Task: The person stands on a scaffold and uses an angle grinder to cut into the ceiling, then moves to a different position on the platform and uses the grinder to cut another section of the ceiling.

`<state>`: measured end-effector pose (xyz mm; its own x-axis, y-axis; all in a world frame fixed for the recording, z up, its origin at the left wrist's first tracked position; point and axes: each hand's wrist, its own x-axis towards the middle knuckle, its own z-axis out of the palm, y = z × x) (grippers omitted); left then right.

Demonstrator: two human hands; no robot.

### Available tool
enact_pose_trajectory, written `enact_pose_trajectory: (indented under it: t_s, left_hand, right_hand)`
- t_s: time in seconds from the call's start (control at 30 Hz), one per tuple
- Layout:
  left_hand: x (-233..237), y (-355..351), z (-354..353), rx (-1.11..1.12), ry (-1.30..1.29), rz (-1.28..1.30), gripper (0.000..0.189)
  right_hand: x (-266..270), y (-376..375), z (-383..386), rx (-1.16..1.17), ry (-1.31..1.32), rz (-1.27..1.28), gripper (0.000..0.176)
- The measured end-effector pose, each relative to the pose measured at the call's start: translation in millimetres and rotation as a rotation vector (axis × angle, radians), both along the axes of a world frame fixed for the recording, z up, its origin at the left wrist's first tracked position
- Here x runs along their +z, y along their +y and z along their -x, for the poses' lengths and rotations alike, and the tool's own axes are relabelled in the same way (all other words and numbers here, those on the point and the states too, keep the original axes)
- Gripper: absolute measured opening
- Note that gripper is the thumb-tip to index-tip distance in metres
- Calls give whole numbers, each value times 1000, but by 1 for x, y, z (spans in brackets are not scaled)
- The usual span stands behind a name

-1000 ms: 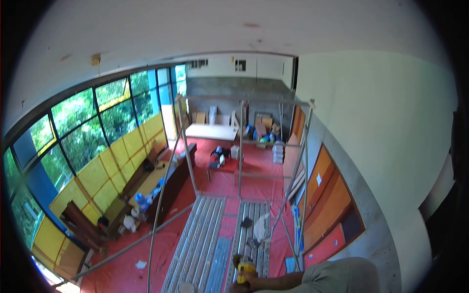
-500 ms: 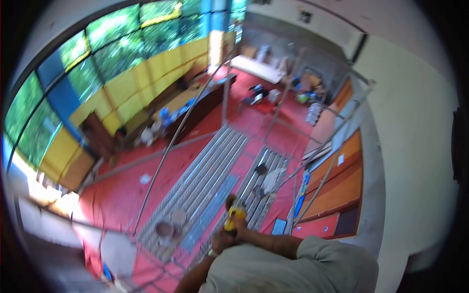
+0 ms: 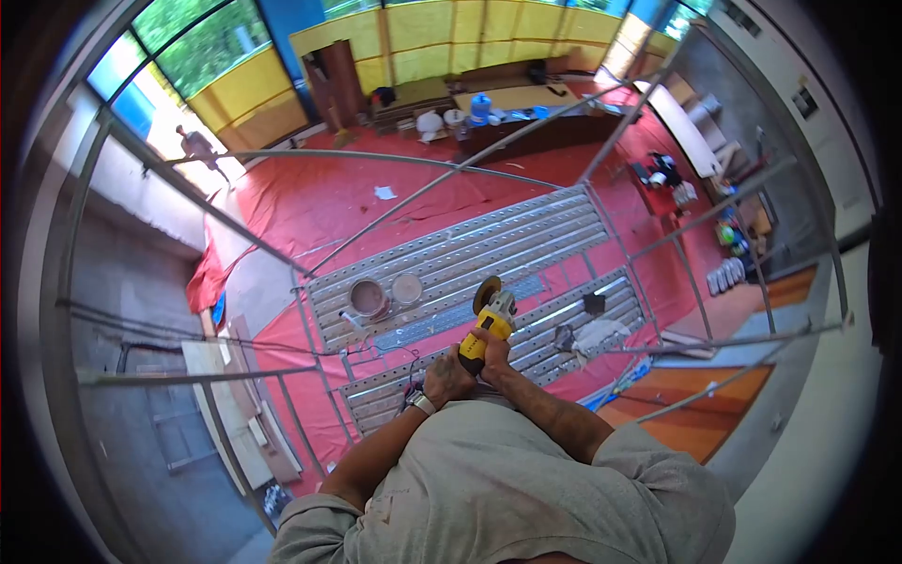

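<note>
A yellow angle grinder [image 3: 486,340] with a round disc [image 3: 486,293] at its far end is held in front of my body. My right hand [image 3: 492,350] wraps round its yellow body, just behind the metal head. The fingers of my left hand [image 3: 449,377] are closed at the rear end of the grinder, and a watch [image 3: 421,402] sits on that wrist. The disc points up and away from me, over the perforated metal planks [image 3: 451,246], and touches nothing that I can see. A dark cord [image 3: 414,362] lies near my left hand.
Metal scaffold pipes [image 3: 376,158] surround the planks. A bucket [image 3: 367,298] and a round lid [image 3: 407,289] stand on the planks at left, a whitish cloth [image 3: 601,336] at right. Red sheeting [image 3: 310,202] covers the floor below. A person [image 3: 199,150] is at the far left doorway.
The view has swung left and down, showing more of my body, the left side and the doorway person. Both hands still hold the grinder.
</note>
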<state>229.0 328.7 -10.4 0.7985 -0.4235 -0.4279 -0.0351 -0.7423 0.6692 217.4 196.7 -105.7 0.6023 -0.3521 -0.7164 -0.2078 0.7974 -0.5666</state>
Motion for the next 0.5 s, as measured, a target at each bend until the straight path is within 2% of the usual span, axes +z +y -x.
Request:
enact_pose_trajectory:
  t_s: [0.13,0.33,0.5]
  left_hand:
    - [-3,8,0,164,-102,67,54]
    - [7,21,8,398,-248,-11,56]
    - [67,31,26,649,-297,-16,55]
  right_hand:
    - [27,9,-21,176,-112,69,19]
    - [74,32,-50,440,-267,18,23]
    - [86,57,-55,655,-364,-20,26]
